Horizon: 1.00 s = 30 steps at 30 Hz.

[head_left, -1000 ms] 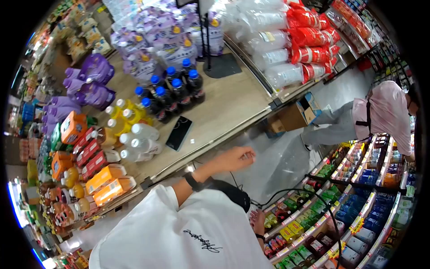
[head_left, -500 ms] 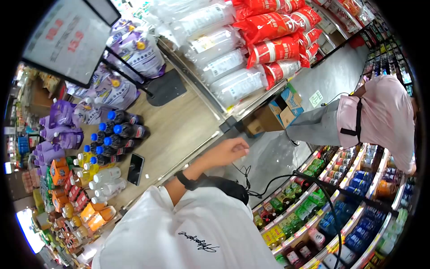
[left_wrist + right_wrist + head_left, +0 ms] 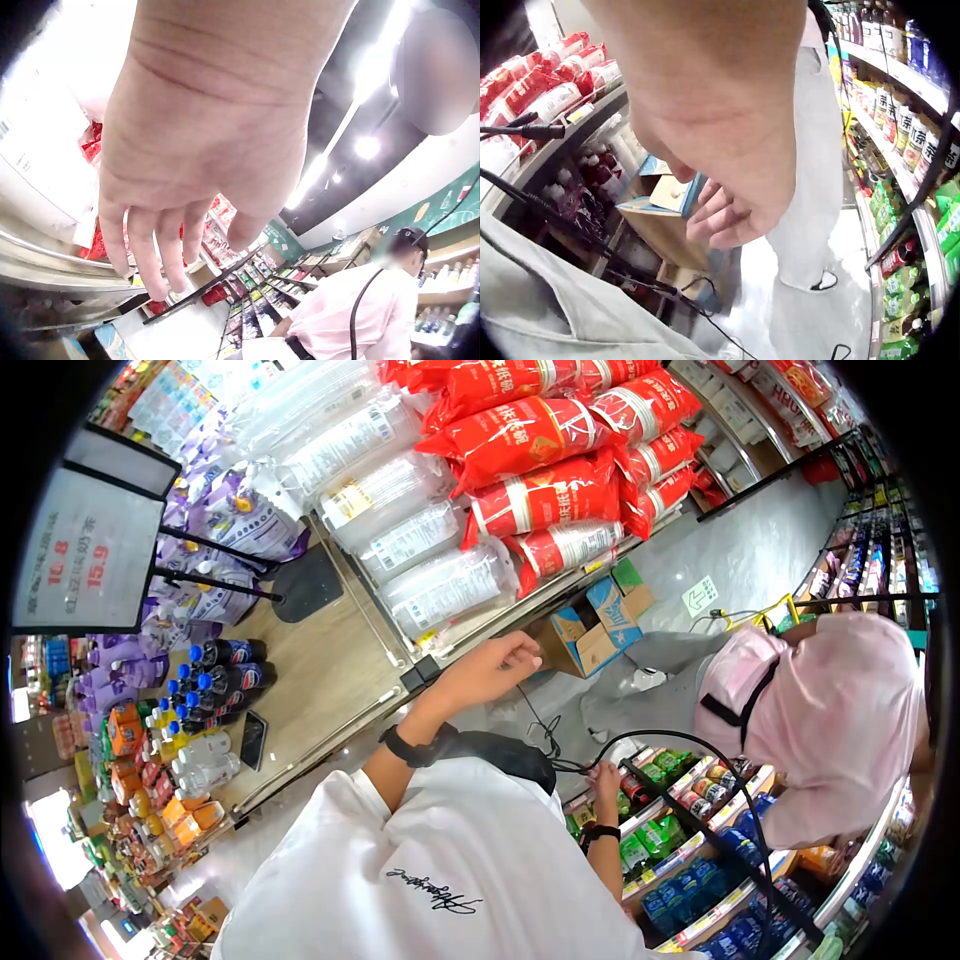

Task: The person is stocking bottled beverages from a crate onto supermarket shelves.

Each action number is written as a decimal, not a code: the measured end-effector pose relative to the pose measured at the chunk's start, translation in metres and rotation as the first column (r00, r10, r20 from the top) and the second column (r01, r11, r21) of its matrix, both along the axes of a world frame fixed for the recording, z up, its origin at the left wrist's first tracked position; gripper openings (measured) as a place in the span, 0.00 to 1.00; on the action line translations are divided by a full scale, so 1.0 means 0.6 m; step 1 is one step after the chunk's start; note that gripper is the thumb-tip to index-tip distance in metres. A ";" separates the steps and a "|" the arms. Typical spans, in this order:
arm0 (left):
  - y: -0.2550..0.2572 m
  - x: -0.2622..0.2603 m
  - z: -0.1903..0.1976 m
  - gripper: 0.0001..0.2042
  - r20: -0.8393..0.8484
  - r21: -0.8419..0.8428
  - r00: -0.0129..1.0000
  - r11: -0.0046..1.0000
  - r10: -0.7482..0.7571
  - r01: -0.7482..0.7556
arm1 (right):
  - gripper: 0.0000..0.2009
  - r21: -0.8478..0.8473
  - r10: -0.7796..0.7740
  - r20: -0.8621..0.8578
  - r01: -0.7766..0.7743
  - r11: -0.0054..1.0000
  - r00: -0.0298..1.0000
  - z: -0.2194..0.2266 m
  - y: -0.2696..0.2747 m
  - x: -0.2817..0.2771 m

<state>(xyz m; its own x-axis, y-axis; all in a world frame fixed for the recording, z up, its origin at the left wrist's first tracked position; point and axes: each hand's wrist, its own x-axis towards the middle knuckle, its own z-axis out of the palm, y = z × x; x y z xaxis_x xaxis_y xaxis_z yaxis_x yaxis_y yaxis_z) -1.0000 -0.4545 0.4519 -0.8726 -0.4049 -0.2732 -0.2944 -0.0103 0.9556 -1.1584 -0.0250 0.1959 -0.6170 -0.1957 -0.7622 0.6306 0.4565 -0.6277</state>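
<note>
My left hand [image 3: 490, 672] hangs beside the display table's [image 3: 335, 670] edge, its fingers loosely bent with nothing in them. In the left wrist view the same hand's fingers dangle downward, apart from one another. Red-topped bags [image 3: 545, 500] and clear plastic-wrapped packs [image 3: 440, 588], stacked on the table, are nearest to it. Lower in the head view, my right hand [image 3: 604, 785] is near the drink shelves [image 3: 690, 850]. Seen from the right wrist, its fingers [image 3: 727, 217] curl loosely around nothing, and an opened cardboard box [image 3: 664, 225] is behind them.
A person in a pink shirt [image 3: 840, 700] bends toward the shelves. Across the aisle arches a black cable [image 3: 735, 785]. Dark bottles with blue caps [image 3: 235, 685], a phone [image 3: 254, 741] and a price sign [image 3: 90, 550] are farther left on the table.
The head view has shifted along the table, bringing the red bags nearer and moving the bottles left. My right hand has come back into view. The person in pink bends lower.
</note>
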 end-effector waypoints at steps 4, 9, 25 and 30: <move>-0.033 -0.039 0.006 0.17 0.013 0.005 1.000 1.000 0.014 -0.014 | 0.14 0.070 0.081 -0.005 -0.080 0.994 0.997 0.016 -0.052 -0.038; -0.075 -0.089 -0.012 0.17 -0.027 0.027 1.000 1.000 0.014 -0.013 | 0.14 0.051 0.198 0.062 -0.202 0.978 0.978 0.035 -0.093 -0.054; -0.167 -0.229 -0.043 0.18 0.091 0.152 0.977 0.972 -0.194 0.179 | 0.16 -0.029 0.143 -0.053 -0.144 0.989 0.988 0.032 -0.189 -0.140; -0.171 -0.274 -0.034 0.17 0.112 0.143 0.966 0.965 -0.234 0.218 | 0.17 -0.076 0.062 -0.055 -0.066 0.995 0.997 0.060 -0.188 -0.154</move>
